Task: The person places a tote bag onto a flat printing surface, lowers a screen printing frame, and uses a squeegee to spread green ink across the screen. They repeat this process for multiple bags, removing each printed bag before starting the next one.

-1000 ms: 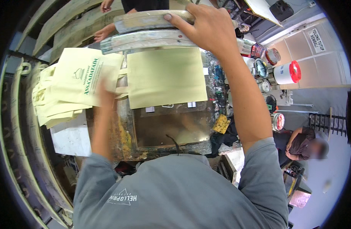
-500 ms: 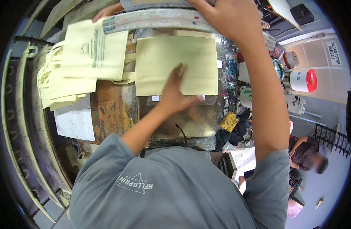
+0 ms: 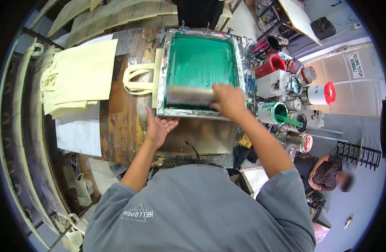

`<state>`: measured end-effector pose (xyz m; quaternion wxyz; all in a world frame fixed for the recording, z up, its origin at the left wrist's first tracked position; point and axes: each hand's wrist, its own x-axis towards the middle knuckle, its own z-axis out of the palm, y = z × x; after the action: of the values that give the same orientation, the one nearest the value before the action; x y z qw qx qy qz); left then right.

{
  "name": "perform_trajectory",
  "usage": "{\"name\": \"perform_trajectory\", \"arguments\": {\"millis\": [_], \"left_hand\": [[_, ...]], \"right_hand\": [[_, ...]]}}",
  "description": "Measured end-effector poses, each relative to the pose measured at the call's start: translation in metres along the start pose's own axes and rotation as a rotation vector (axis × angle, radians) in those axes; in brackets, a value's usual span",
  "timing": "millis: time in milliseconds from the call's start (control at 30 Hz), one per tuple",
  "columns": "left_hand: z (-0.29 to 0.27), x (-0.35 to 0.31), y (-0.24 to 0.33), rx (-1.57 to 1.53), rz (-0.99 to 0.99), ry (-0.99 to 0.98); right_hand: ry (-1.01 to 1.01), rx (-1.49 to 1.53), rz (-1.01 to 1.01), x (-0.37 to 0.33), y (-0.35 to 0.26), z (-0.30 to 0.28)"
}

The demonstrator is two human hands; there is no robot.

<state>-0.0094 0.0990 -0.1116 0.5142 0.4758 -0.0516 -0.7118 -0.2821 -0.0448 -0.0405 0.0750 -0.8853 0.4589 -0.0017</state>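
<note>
A screen-printing frame (image 3: 160, 94) lies flat on the table, its mesh coated in green ink (image 3: 201, 54). My right hand (image 3: 230, 101) grips a squeegee (image 3: 189, 96) on the near part of the mesh; the tool is smeared by motion. Under the frame lies a cream tote bag (image 3: 157, 77), showing only its left edge and its handles (image 3: 136, 80). My left hand (image 3: 158, 129) is open, palm up, by the frame's near left corner, fingers close to its edge. Whether they touch it I cannot tell.
A pile of cream tote bags (image 3: 84, 75) lies on the left of the table (image 3: 117, 122). Ink tubs, including a green one (image 3: 270, 112), crowd the right side. Drying racks (image 3: 25, 126) stand at left. One person (image 3: 199, 12) is across the table, another (image 3: 327, 172) at right.
The frame has come down over the tote bag. My left hand has left the bag for the frame's near edge; my right now holds the squeegee. The printed bag at left is gone from view.
</note>
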Motion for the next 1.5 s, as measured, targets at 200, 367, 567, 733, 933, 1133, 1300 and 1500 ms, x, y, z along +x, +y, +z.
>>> {"name": "perform_trajectory", "arguments": {"millis": [200,367,567,733,933,1133,1300,1500], "left_hand": [[-0.007,0.005,-0.008,0.081,-0.031,0.008],[-0.006,0.01,-0.005,0.062,-0.092,0.057],[-0.036,0.028,0.013,0.167,-0.465,-0.07],[0.071,0.075,0.116,1.457,0.182,-0.011],[0.137,0.281,0.162,1.985,1.27,0.146],[0.115,0.285,0.127,1.967,1.506,0.158],[0.101,0.247,0.098,1.971,1.503,0.153],[0.071,0.171,0.046,1.958,1.417,0.152]], "right_hand": [[0.188,-0.101,0.021,-0.007,-0.012,0.046],[0.355,-0.14,0.034,0.096,0.043,0.077],[0.158,-0.073,0.047,0.203,0.097,0.049],[0.168,-0.107,0.022,0.225,0.123,0.033],[0.236,-0.142,-0.018,0.242,0.121,0.058],[0.176,-0.075,-0.011,0.191,0.107,0.065],[0.257,-0.104,-0.022,0.15,0.087,0.078],[0.225,-0.058,-0.028,0.067,0.044,0.089]]}}
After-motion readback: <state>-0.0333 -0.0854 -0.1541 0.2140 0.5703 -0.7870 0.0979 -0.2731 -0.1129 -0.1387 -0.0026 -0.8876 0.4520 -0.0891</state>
